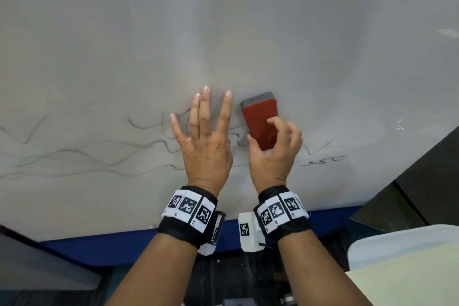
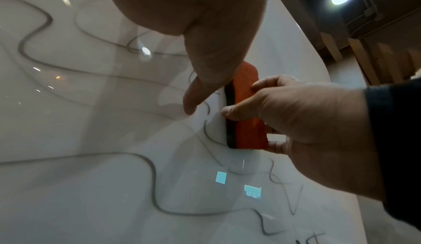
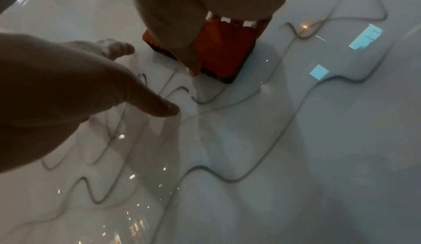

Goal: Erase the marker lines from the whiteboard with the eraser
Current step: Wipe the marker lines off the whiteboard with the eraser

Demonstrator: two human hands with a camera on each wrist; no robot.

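A large whiteboard [image 1: 223, 32] fills the head view, crossed by wavy dark marker lines [image 1: 82, 154]. My right hand [image 1: 273, 146] grips a red eraser [image 1: 259, 119] with a dark felt edge, held flat against the board. Thumb and fingers curl round the eraser [image 2: 248, 114] from both sides. My left hand [image 1: 206, 136] lies flat on the board just left of the eraser, fingers straight and spread over some lines. In the right wrist view the eraser [image 3: 227, 49] sits under my palm, with marker lines [image 3: 205, 172] below it. A short scribble [image 1: 323, 160] lies right of my right hand.
The board's blue lower frame [image 1: 99, 248] runs along the bottom. A dark panel [image 1: 422, 181] stands at the lower right, with a white and cream object [image 1: 409, 268] below it. The board's upper part carries only faint smears.
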